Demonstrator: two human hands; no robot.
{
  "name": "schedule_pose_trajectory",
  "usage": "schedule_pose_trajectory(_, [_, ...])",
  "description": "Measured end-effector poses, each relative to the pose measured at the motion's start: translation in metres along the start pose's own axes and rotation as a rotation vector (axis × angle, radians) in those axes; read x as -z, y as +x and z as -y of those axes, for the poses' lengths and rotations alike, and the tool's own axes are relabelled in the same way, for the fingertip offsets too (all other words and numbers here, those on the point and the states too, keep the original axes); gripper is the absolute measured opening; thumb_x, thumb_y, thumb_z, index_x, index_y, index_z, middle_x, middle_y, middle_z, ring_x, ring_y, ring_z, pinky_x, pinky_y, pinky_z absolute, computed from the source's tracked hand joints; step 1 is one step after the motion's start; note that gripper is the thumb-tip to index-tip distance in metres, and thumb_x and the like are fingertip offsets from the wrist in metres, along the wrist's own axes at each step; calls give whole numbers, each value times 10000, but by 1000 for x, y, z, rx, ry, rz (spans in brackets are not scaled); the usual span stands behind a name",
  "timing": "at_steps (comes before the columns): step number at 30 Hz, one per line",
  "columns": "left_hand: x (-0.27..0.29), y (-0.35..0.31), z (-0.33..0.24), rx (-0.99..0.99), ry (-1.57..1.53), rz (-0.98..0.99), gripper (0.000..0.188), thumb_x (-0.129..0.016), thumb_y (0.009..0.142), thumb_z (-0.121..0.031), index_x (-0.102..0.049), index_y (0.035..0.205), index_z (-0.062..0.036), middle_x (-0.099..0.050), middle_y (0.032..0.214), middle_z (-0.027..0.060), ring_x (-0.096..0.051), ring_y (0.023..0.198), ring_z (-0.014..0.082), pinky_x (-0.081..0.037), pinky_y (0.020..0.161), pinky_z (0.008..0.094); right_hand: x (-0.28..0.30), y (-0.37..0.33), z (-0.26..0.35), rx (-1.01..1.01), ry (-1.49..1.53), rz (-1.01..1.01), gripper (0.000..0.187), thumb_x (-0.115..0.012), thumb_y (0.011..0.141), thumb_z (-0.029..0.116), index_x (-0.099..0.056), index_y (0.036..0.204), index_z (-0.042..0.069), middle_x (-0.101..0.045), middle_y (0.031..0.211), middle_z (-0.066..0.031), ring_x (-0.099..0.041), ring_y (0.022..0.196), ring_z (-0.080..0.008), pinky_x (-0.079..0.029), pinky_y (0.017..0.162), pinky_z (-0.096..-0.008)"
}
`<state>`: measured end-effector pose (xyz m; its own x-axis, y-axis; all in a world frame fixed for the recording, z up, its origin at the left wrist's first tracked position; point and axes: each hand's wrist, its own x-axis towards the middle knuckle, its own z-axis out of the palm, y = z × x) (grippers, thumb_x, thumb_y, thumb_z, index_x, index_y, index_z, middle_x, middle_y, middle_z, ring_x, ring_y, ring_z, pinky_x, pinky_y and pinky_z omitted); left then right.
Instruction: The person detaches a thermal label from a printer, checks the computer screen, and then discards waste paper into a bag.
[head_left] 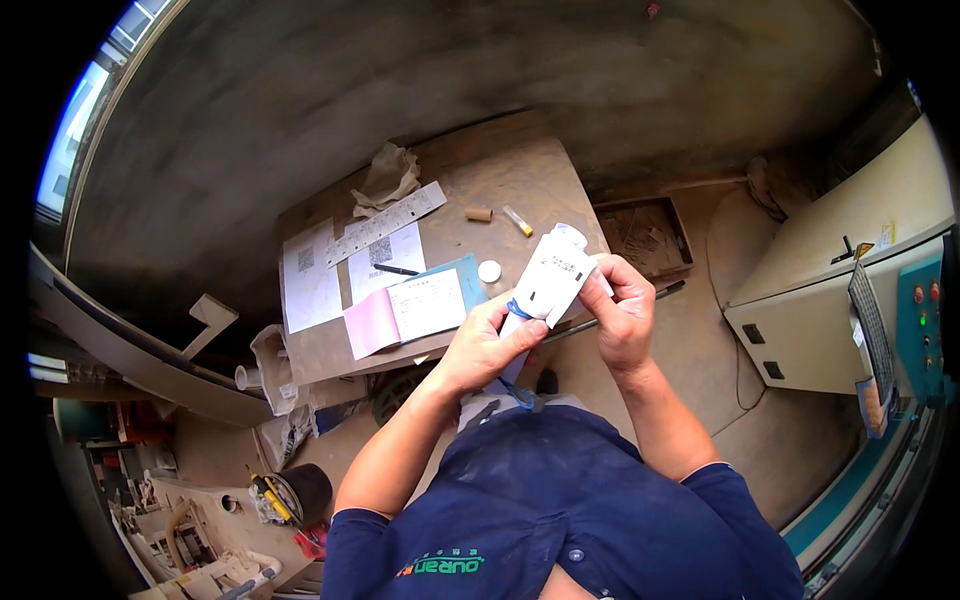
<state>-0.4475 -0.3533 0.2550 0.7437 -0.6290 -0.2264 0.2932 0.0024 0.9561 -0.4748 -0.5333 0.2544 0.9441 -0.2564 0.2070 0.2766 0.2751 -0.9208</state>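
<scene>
Above the desk's near right side I hold a white, flat, round-ended thing with small dark print and dark slots on its face; its exact kind is unclear. My left hand is closed round its lower end, thumb on top, where a blue band shows. My right hand pinches its right edge, fingers bent and partly hidden behind it. A blue cord hangs below, by my waist. Just left of the white thing stands a small white round cap or jar on the desk.
The dusty desk carries printed sheets, a ruler, a pen, an open form pad, a cardboard tube and a yellow-ended vial. A cabinet stands right; a black bucket stands lower left.
</scene>
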Motion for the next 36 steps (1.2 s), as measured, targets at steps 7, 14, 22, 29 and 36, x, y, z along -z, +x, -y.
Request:
schedule_pose_trajectory(7, [-10,-2,7,-84,73,-68,673,-760,754,-359,-477,1259,-17,-584,1059,69,-544,965,149,-434,852,292,3,-9,-7,48,-187,28,59,-597,838,22,-596,787,-8,-560,747,2,-464,668,-60,-374,607,-206])
schedule_pose_trajectory(14, [-11,-8,11,-36,-133,-220,369,-659,860,-310,-559,1073,-26,-582,756,27,-575,592,103,-474,567,249,0,-12,-15,-3,-182,105,78,-587,862,34,-606,903,-29,-593,865,-37,-520,760,-89,-418,693,-212])
schedule_pose_trajectory(22, [21,-27,54,78,-252,-461,329,-608,889,-323,-538,998,-20,-573,751,65,-586,563,134,-479,530,255,17,-42,-55,-374,-74,174,190,-589,877,62,-594,1049,-19,-631,961,-66,-584,865,-109,-473,800,-241])
schedule_pose_trajectory(29, [89,-79,101,244,313,-653,341,-668,824,-294,-632,1012,-11,-627,733,54,-605,612,124,-477,597,274,30,-86,-85,-615,-255,294,191,-627,848,90,-620,1010,-10,-653,907,-46,-593,835,-95,-474,774,-235])
schedule_pose_trajectory(36, [201,-104,85,209,772,-866,344,-686,752,-295,-647,978,-38,-663,856,170,-644,815,321,-491,724,378,21,-75,-96,-597,-333,223,196,-625,843,87,-615,1010,-17,-656,909,-56,-605,828,-104,-481,766,-239])
